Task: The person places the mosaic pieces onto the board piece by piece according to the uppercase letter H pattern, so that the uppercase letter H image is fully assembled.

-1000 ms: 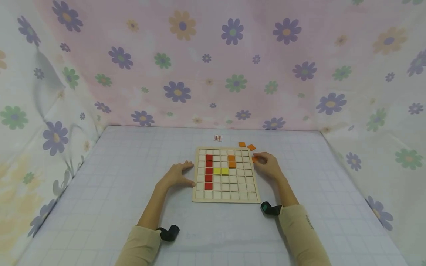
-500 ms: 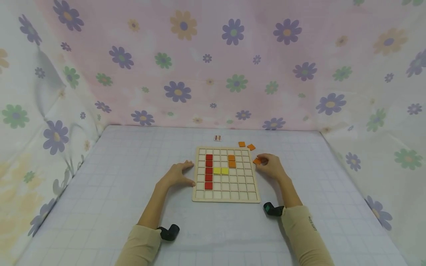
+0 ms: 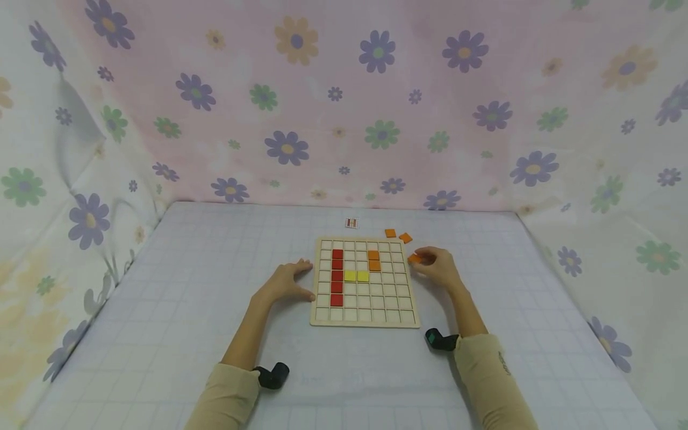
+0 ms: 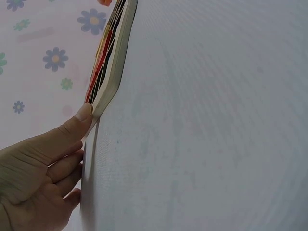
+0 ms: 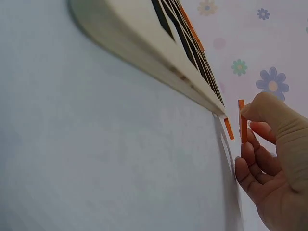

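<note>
A square wooden grid board (image 3: 365, 325) lies on the table. On it sit a column of several red tiles (image 3: 337, 276), two yellow tiles (image 3: 350, 276) and two orange tiles (image 3: 374, 266). My right hand (image 3: 441, 269), beside the board's right edge, pinches an orange tile (image 5: 243, 121) between thumb and fingers, above the tabletop. At the opposite edge rests my left hand (image 3: 283, 283), thumb and fingers spread. Its thumb (image 4: 79, 122) touches the board's edge in the left wrist view.
Two loose orange tiles, one flat (image 3: 390, 233) and one turned (image 3: 405, 237), lie behind the board's far right corner. A small printed card (image 3: 352, 223) is further back. Flowered cloth (image 3: 344, 119) hangs behind and along both sides of the table.
My right hand has shifted slightly right and holds the orange tile a little further off the board's edge, at a changed tilt. My left hand stays in place.
</note>
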Demonstrator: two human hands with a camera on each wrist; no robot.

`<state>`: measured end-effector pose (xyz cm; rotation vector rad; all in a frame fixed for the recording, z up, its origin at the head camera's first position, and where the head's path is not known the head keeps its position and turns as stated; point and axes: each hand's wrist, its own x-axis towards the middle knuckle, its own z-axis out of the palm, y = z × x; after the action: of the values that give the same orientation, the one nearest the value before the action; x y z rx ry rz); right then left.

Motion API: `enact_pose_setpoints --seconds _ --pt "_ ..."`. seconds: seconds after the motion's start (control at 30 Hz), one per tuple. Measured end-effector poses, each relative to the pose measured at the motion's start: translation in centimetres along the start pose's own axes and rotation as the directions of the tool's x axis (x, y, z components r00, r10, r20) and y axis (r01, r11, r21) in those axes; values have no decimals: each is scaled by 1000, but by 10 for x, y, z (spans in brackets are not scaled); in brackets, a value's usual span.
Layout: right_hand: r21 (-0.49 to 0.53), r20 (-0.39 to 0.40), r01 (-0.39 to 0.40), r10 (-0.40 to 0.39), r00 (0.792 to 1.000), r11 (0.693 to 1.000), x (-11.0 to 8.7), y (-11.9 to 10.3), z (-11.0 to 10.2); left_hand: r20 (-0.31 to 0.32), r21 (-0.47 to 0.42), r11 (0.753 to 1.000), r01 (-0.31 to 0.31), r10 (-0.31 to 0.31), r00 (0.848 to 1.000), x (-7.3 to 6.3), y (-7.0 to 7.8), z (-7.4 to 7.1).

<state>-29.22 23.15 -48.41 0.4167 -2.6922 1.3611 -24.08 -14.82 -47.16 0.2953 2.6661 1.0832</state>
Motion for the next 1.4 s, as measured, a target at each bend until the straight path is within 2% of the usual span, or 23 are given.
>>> enact_pose_setpoints --seconds 0.07,0.2,0.33,0.6,0.93,1.03,1.1,1.17,1.23,1.33,1.4 --pt "44 4 0 0 1000 999 -1 -5 2 10 -7 1000 24 -24 1000 0 1 1" --pt "105 31 20 -24 999 994 -3 -20 9 3 11 1000 22 -22 1000 0 2 1" --pt "105 72 32 -39 997 994 -2 -31 20 -6 14 1000 17 -17 1000 0 3 1" --pt "81 141 103 -114 983 991 4 -35 41 -5 -4 1000 27 -27 1000 0 4 2" --pt "35 228 145 -149 962 989 5 -40 56 -8 -1 1000 30 -30 1000 -1 4 2" --pt "59 234 165 -174 957 985 3 -38 58 -7 -2 1000 31 -31 999 -1 3 3" --pt "75 229 209 -221 948 975 2 -38 58 -8 -6 1000 31 -31 999 -2 3 3" --pt "79 233 238 -251 940 968 -2 -48 55 -10 -9 1000 30 -30 999 -3 3 2" --pt "85 235 257 -270 934 963 -2 -49 54 -11 -12 1000 22 -22 1000 -3 3 2" --pt "92 259 246 -262 930 965 -2 -49 53 -12 -12 1000 15 -15 1000 -3 4 1" --pt "101 274 236 -255 927 967 1 -38 54 -10 -13 1000 11 -11 1000 -2 5 1"
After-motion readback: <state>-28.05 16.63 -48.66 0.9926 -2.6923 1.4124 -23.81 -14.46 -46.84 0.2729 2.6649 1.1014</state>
